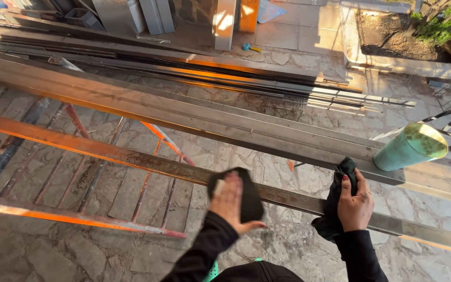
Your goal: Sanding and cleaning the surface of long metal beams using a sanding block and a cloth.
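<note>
A long rusty steel bar runs from the left edge to the lower right. My left hand presses a dark pad flat against this bar; the hand is blurred. Further right on the same bar, my right hand grips a black cloth bunched over the bar. A wider steel channel lies behind it, parallel. A green can rests on its side on that channel, just above my right hand.
An orange metal trestle stands under the bars on stone paving. Several thin steel rods and profiles lie stacked behind. A planter with soil is at the top right. Grey panels lean at the top.
</note>
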